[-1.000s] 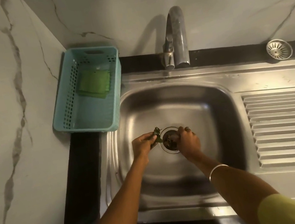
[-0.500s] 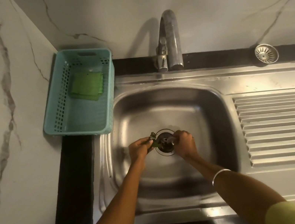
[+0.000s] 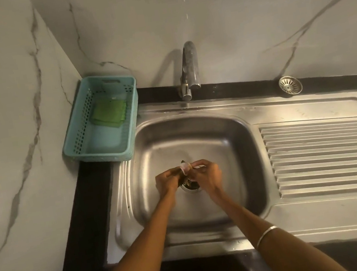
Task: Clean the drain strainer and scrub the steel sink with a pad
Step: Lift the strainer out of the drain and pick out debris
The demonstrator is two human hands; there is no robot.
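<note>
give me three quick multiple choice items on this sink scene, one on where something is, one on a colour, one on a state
1. Where is the green pad?
A. in the basket
B. in the sink basin
C. on the ribbed drainboard

2. What colour is the basket?
A. red
B. teal
C. black

3. Is water running from the tap?
A. yes, a strong stream
B. no water shows
C. it is spraying sideways

Answers: 1 A, the pad lies inside the basket left of the sink; 2 B, its perforated walls are teal; 3 B, no stream shows below the spout while the left hand and right hand work over the drain.
</note>
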